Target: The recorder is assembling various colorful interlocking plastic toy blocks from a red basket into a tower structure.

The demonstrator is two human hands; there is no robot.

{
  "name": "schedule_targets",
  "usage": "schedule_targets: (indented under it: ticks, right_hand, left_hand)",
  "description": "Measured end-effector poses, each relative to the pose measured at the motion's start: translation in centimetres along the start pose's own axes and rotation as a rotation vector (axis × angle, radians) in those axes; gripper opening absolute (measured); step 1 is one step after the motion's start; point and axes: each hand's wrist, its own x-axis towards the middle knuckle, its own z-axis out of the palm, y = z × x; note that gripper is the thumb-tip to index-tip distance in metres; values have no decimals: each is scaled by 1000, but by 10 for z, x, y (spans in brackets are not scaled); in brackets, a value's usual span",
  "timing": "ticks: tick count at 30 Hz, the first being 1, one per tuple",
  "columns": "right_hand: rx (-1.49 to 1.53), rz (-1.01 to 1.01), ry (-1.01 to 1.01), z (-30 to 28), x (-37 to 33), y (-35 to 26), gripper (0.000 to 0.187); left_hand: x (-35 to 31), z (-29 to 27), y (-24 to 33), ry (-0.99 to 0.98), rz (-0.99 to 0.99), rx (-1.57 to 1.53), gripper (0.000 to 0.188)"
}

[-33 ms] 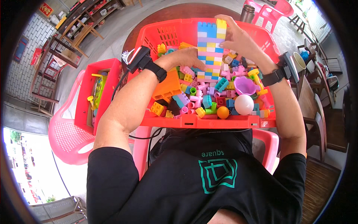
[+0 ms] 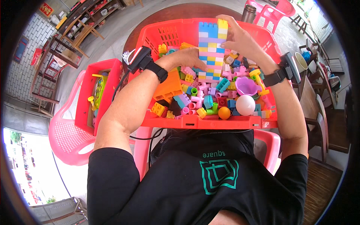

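A tall tower of toy building bricks point(image 2: 212, 50) stands upright in the red plastic basket point(image 2: 183, 122), its rows blue, yellow, white, purple and pink. My left hand point(image 2: 185, 58) grips the tower's left side, the thumb in front at a lower row and the other fingers partly hidden behind. At the upper right corner a yellow brick point(image 2: 222, 24) rises above the blue top. My right hand point(image 2: 242, 39) is curled round that corner, fingertips over the yellow brick and thumb against the tower's right side. Loose bricks point(image 2: 195, 99) of many colours lie around the tower's foot.
In the basket are a purple bowl point(image 2: 246, 86), a white ball point(image 2: 245, 105), an orange ball point(image 2: 224, 113) and a large orange block point(image 2: 168, 86). A red box point(image 2: 80, 108) of toys rests on a pink chair point(image 2: 67, 131) at left. Behind stands a metal flask point(image 2: 248, 14).
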Motion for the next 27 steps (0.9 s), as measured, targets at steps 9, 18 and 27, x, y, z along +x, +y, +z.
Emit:
schedule_targets:
  ticks: [9,18,27]
  right_hand:
    - [-8,-26,3,2,3,10,64]
    - [2,1,-11,1,2,5,64]
    - [6,-15,-1,2,2,8,64]
  left_hand:
    - [-2,0,4,13,3,42,46]
    - [-11,1,13,35,48,-32,46]
    - [-12,1,14,43,51,-30,45]
